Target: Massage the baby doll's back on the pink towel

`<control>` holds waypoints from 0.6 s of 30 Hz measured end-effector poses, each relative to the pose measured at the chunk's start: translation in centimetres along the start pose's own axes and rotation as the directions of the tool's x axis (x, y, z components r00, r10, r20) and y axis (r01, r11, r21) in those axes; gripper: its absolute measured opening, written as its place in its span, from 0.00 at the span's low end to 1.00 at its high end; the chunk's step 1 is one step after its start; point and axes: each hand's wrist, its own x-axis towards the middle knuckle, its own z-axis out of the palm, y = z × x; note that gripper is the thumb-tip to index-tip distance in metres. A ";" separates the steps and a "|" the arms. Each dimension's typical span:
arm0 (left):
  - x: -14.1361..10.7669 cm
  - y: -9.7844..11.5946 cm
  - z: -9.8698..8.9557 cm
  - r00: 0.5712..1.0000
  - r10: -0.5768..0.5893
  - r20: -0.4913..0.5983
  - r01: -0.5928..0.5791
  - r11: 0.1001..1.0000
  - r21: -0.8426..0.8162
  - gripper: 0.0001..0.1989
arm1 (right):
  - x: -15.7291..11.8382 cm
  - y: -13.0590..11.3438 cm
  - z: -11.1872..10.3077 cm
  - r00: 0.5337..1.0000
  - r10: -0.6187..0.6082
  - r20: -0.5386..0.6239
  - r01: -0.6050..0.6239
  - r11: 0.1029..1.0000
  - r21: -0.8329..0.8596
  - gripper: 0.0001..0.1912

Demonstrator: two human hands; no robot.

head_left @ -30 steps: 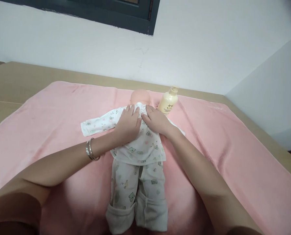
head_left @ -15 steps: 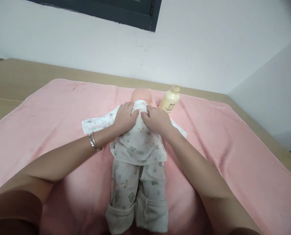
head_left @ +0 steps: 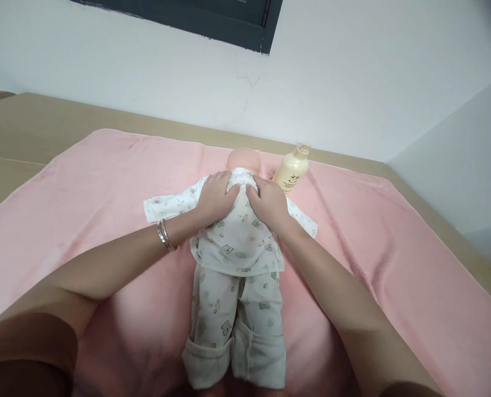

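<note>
A baby doll [head_left: 245,159] lies face down in a white printed top [head_left: 241,242] and matching trousers [head_left: 216,314] with rolled cuffs. Flat on the upper left of its back rests my left hand [head_left: 217,197], thumb apart from the other fingers. My right hand [head_left: 270,203] lies on the upper right of the back in the same way, its thumb close to the left thumb. Neither hand grips anything. Both sleeves of the top spread out to the sides on a pink blanket [head_left: 117,193].
A pale yellow pump bottle [head_left: 292,170] leans beyond my right hand, by the doll's head. The blanket covers much of a wooden table [head_left: 71,113], which stands against a white wall with a dark frame [head_left: 228,22].
The fingers of my right hand have spread out a little near the collar, and the cloth there lies smoother. The whole view has shifted slightly.
</note>
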 end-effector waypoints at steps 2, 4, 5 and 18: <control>0.0 0.0 0.0 1.000 -0.001 0.000 0.001 1.000 0.001 0.22 | 0.0 0.1 0.0 1.000 0.001 -0.002 -0.001 1.000 0.003 0.18; 0.0 0.1 0.0 1.000 -0.005 0.000 0.005 1.000 0.001 0.22 | 0.0 0.1 0.1 1.000 -0.001 -0.003 0.001 1.000 0.003 0.18; 0.0 0.1 0.0 1.000 -0.007 0.003 0.007 1.000 0.000 0.22 | 0.0 0.1 0.1 1.000 -0.002 -0.004 0.002 1.000 0.003 0.18; 0.0 0.2 -0.1 1.000 -0.019 0.022 0.019 1.000 0.002 0.25 | -0.1 0.1 0.1 1.000 0.000 -0.004 0.000 1.000 0.004 0.18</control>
